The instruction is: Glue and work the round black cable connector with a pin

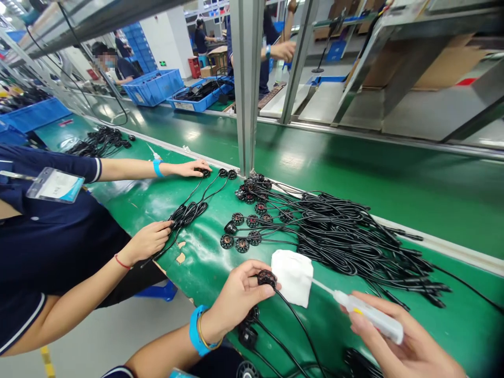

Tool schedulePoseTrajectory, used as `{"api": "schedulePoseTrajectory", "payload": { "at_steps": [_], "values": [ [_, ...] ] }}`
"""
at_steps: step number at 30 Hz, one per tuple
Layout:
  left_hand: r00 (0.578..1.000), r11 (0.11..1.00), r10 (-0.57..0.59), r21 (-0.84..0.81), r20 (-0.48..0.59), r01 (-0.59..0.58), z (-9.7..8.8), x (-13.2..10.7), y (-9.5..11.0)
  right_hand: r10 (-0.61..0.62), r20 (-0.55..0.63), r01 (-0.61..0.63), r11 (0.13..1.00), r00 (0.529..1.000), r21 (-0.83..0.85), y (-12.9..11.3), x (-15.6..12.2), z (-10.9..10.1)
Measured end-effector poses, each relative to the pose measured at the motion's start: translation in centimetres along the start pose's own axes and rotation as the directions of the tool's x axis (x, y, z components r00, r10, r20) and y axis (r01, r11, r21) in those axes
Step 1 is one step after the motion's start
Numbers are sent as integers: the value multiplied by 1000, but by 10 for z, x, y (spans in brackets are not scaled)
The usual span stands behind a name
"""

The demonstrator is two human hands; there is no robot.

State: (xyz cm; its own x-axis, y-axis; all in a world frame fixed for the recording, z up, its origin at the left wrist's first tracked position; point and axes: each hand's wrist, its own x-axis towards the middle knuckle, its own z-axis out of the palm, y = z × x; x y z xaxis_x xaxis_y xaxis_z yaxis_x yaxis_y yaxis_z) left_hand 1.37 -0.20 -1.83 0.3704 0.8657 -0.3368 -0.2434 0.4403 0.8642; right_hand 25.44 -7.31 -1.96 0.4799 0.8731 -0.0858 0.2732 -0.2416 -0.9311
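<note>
One round black part (266, 277) is pinched in the left hand (236, 296); one white applicator (370, 314) is gripped by the right hand (397, 341), one white cloth (293, 275) at its eleven o'clock. The cable heap (346, 236) is uncountable.

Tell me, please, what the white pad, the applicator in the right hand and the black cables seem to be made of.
The white pad looks like soft matte cloth or paper: it is folded, with limp edges. The applicator in the right hand seems to be smooth white plastic, slightly glossy, with a thin tip. The black cables look rubber- or plastic-sheathed: they bend in loose coils and shine faintly.
</note>
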Motion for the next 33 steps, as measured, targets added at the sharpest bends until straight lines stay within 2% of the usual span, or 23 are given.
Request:
{"api": "schedulePoseTrajectory", "payload": {
  "at_steps": [5,8,11,14,17,18,20,22,23,27,33],
  "values": [
    [1000,1000,3,-4,19,-3,-2,1,-1,-97,133,126,965,986,-231,12,20,0],
    [1000,1000,5,-5,23,-5,-2,1,-2,-185,185,246,882,965,-402,22,28,9],
    [1000,1000,12,-5,26,-12,-2,1,-3,-310,201,369,782,929,-502,33,35,16],
    [999,1000,22,-10,29,-21,-2,1,-2,-465,205,495,674,861,-549,29,34,18],
    [999,1000,23,-1,26,-23,-1,1,-1,-583,154,568,642,798,-515,4,20,21],
    [999,1000,26,4,26,-26,-1,1,-1,-615,161,606,635,772,-480,-7,12,23],
    [999,999,36,11,24,-37,0,1,-1,-684,233,710,583,691,-395,-26,-3,32],
    [999,999,44,14,22,-44,0,1,-1,-736,276,778,524,618,-345,-36,-14,44],
    [999,999,43,15,19,-43,0,1,-2,-749,284,793,507,599,-337,-37,-18,50],
    [999,999,33,8,35,-33,0,-1,-1,-738,274,777,514,616,-362,-29,-23,67],
    [997,1000,30,6,71,-30,0,-2,-1,-746,239,773,535,621,-339,-22,-20,69]
  ]
}}
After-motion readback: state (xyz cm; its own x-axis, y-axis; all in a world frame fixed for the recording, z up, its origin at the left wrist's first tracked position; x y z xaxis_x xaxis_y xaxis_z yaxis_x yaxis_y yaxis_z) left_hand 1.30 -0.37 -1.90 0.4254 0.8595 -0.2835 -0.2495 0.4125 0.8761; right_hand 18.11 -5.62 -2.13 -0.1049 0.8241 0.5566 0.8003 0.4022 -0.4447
